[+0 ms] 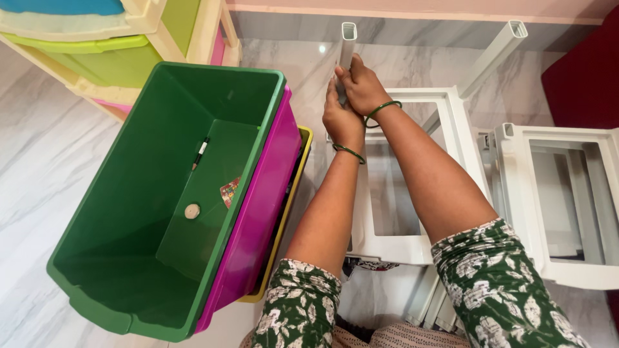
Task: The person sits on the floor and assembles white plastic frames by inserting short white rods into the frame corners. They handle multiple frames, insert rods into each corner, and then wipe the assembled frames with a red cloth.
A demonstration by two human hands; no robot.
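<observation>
You have both hands wrapped round the white post, a hollow square tube standing upright from the corner of a white frame on the floor. Your left hand sits lower on the post, your right hand just above and touching it, fingers pressed tight around the tube; stacking the grip this way likely lets you push or pull straight along the post's length. Only the open top end shows above your grip.

Right of your grip, a second post leans up from the same frame, and beyond it lies another white frame. Left of your grip, a green bin nests inside a pink bin and a yellow one, tilted, set aside. In the green bin lie a pen and a small disc. Further left stands a drawer unit.
</observation>
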